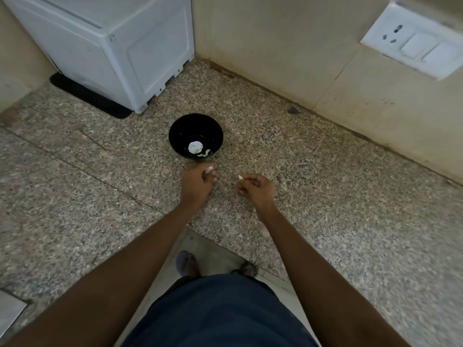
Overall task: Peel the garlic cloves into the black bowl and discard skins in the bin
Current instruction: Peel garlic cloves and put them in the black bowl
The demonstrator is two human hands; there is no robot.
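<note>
1. In the head view you are leaning over a speckled beige-and-brown granite countertop [313, 171], with both bare arms reaching forward over it.
2. Your left hand [196, 185] is curling its fingers closed around a small pale piece of garlic [210, 168], which is peeking out by the fingertips just short of the bowl's near rim. Whether this piece is a clove or loose skin cannot be told.
3. Your right hand [258, 187] is pinching a small pale sliver [241, 177] between thumb and fingertips, the other fingers folded in. The sliver is pointing toward your left hand, and the two hands are sitting near each other but apart.
4. The round glossy black bowl [196, 126] is standing upright on the counter just beyond your hands. Inside it a white garlic bulb [195, 147] is lying on the bottom, with a few small white peeled cloves [204, 153] beside it against the near wall.
5. Behind the bowl, to the left, a white plastic boxy appliance [120, 46] is resting on a black mat [90, 96].
6. On the cream tiled wall [288, 38] to the right, a white switch-and-socket plate [416, 41] is mounted.
7. Below the counter edge, your dark blue shorts [220, 314] and sandalled feet [186, 264] are showing over a pale floor.
</note>
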